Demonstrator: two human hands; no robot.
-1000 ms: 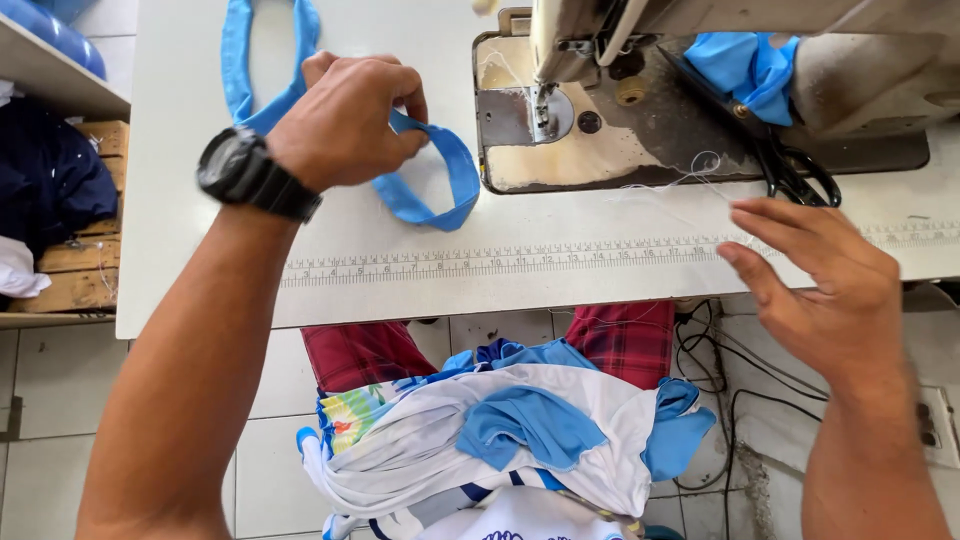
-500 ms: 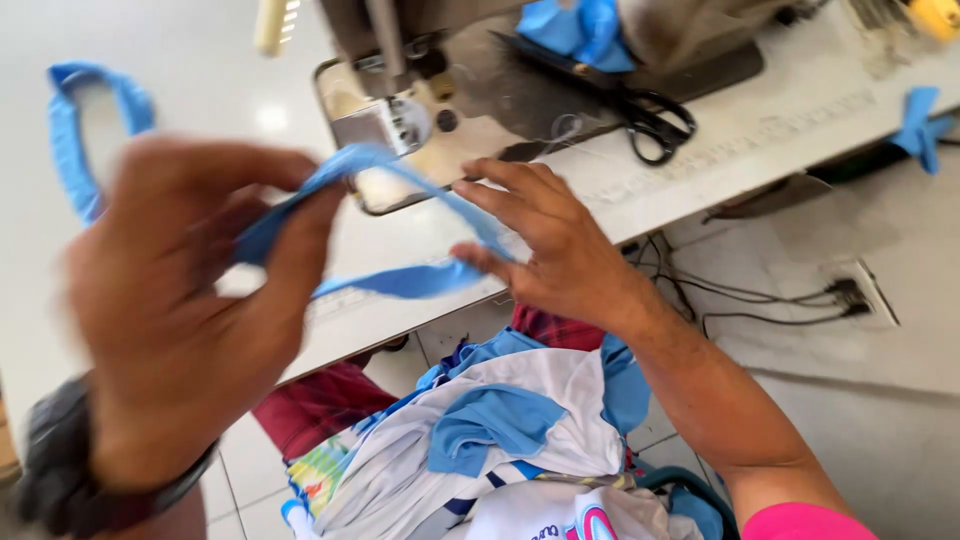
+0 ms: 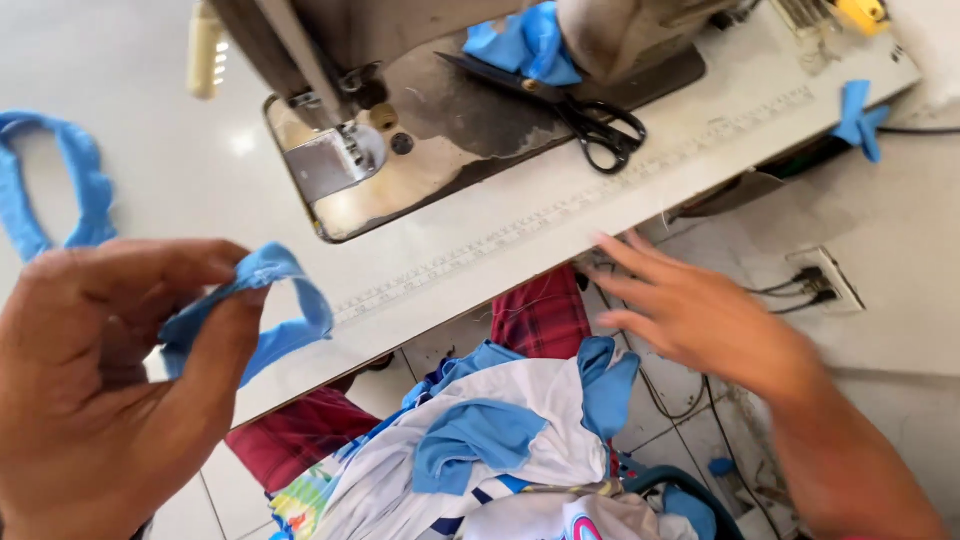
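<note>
My left hand is raised close to the camera at the lower left and pinches a blue fabric band that loops down from my fingers. My right hand hovers with fingers spread and nothing in it, just below the front edge of the white table, above my lap. A pile of white and blue garments lies on my lap over red checked cloth. The sewing machine stands on the table ahead.
Black scissors lie on the machine bed beside a blue cloth scrap. Another blue band lies at the table's far left. A blue scrap hangs at the right edge. A wall socket with cables sits low at right.
My right hand has let go of the blue band and moved right and down, off the table edge. My left hand still holds the band, now folded closer to my fingers.
</note>
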